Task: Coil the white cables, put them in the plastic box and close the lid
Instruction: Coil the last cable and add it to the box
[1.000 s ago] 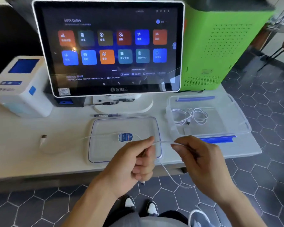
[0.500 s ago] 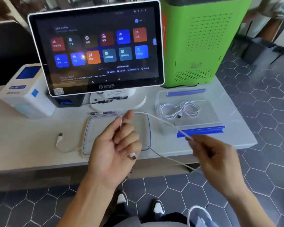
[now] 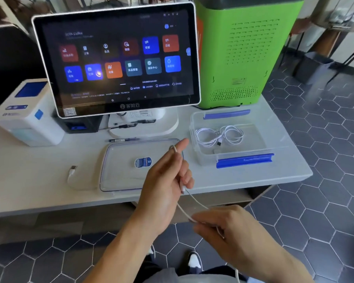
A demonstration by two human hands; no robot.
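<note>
A white cable is pinched by both hands at centre-bottom of the frame. It's looped over the left hand, fingers curled round it w/ index raised; the strand below is pinched by the right hand. Its far end w/ plug lies on the table, left of the clear lid lying flat at centre. The plastic box, open, sits right of centre w/ a coiled cable inside.
</note>
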